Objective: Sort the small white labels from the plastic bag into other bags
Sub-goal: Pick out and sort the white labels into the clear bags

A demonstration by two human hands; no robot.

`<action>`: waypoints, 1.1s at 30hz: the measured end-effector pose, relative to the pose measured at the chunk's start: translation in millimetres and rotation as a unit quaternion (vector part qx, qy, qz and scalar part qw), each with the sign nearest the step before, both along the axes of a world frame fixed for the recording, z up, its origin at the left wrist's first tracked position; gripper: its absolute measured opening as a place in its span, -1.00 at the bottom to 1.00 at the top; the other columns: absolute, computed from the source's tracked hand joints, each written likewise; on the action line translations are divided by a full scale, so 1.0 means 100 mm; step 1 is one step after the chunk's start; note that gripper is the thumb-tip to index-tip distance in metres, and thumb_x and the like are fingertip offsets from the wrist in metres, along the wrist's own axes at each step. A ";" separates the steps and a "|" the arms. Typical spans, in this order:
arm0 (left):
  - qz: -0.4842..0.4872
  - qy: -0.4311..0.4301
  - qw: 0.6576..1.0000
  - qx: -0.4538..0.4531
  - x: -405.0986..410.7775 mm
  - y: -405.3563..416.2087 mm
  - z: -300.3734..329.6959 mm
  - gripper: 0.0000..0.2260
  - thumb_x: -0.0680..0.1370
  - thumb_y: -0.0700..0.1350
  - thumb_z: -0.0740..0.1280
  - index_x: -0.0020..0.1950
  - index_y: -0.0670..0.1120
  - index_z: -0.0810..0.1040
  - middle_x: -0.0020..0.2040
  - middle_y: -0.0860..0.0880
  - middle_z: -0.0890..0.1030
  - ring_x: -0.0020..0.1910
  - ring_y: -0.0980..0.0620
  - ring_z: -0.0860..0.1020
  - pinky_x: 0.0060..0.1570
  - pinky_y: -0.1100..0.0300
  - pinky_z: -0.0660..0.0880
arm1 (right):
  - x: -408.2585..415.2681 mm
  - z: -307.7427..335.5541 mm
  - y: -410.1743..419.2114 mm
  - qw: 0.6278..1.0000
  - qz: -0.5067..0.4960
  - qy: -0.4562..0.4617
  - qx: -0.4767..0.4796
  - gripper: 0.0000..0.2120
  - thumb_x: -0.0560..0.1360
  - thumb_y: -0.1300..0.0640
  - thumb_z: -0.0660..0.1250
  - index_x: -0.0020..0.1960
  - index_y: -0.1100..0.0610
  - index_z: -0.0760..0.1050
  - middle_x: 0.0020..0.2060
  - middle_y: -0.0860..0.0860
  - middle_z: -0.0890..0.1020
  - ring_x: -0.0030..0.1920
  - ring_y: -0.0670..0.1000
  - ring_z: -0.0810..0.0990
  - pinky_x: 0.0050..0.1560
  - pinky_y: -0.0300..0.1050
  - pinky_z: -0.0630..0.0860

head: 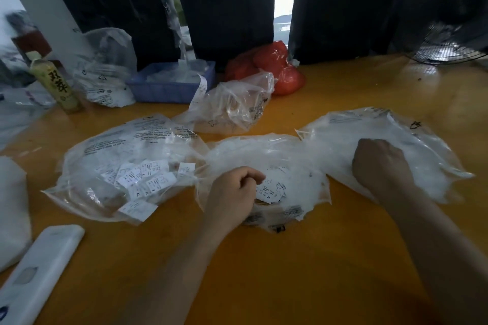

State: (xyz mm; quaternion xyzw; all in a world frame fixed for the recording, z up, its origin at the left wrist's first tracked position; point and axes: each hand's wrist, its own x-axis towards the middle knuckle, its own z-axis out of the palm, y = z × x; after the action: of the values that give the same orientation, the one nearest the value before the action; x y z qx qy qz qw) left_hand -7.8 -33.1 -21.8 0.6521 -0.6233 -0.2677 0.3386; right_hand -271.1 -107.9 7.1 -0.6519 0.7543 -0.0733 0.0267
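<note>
While its fingers curl inward at the mouth of the middle bag [264, 155], the left hand [235, 190] sits just beside a small stack of white labels [272, 188] marked XL; whether the fingertips actually pinch a label cannot be told. To the right of the middle bag, the right hand [380, 163] is closed in a loose fist, knuckles up, pressing into the right bag [383, 129], and what it holds, if anything, is hidden. Left of the middle bag lies the left bag [111, 150], with loose labels [148, 179] scattered inside it. Beyond the middle bag a crumpled clear bag [232, 105] rests on the orange table [290, 258], with a red bag [274, 66] and a blue tray [169, 84] behind it. Far left of the middle bag stand a green bottle [55, 82] and, nearer the camera, a white remote [39, 272].
</note>
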 end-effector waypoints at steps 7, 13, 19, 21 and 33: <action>0.022 0.146 0.989 0.014 -0.07 -0.05 -0.15 -0.80 0.73 -0.03 0.21 0.09 0.15 0.64 -0.04 0.23 0.70 -0.11 0.29 0.64 -0.04 0.19 0.61 | 0.08 0.09 0.27 0.974 0.117 -0.044 -0.190 -0.93 0.64 0.19 0.26 -0.01 0.16 0.49 -0.21 0.00 0.55 -0.26 0.10 0.55 -0.23 -0.07 0.41; -0.005 0.264 0.964 -0.001 -0.02 -0.01 -0.15 -0.55 0.62 0.39 0.17 0.15 0.12 0.67 0.05 0.15 0.73 -0.02 0.12 0.69 0.04 0.10 0.65 | 0.52 0.09 0.43 0.867 0.218 -0.436 -0.104 -0.96 0.59 0.14 0.40 -0.04 0.02 0.59 -0.23 -0.15 0.71 -0.35 -0.14 0.61 -0.33 -0.29 0.53; -0.013 0.280 0.960 0.005 0.06 0.05 -0.15 -0.36 0.29 0.64 0.32 0.21 0.31 0.65 -0.03 0.14 0.76 -0.15 0.19 0.69 -0.14 0.29 0.61 | 0.84 -0.17 0.40 0.845 0.301 -0.440 -0.036 -0.92 0.60 0.09 0.40 -0.02 -0.09 0.59 -0.20 -0.16 0.71 -0.33 -0.11 0.62 -0.31 -0.21 0.59; -0.014 0.307 0.951 0.020 0.07 0.03 -0.17 -0.32 0.30 0.58 0.39 0.31 0.28 0.63 0.00 0.12 0.76 -0.13 0.23 0.69 -0.15 0.35 0.58 | 0.86 -0.24 0.43 0.821 0.308 -0.480 -0.038 -0.96 0.60 0.06 0.40 0.02 -0.08 0.60 -0.19 -0.11 0.71 -0.34 -0.08 0.60 -0.29 -0.08 0.62; -0.004 0.385 0.922 0.031 0.14 -0.01 -0.28 -0.69 0.31 0.18 0.60 -0.02 0.08 0.78 -0.11 0.09 0.74 -0.13 0.10 0.66 -0.04 0.12 0.65 | 0.83 -0.36 0.47 0.811 0.248 -0.529 0.035 -0.72 0.47 -0.12 0.41 0.17 -0.13 0.60 -0.25 -0.17 0.67 -0.35 -0.18 0.57 -0.29 -0.31 0.48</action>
State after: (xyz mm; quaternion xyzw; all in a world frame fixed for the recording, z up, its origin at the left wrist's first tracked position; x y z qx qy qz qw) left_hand 6.7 -33.8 -50.1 0.5062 -0.4389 -0.5191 0.5307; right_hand -188.2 -60.9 -29.2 -0.6763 0.4383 -0.3708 0.4616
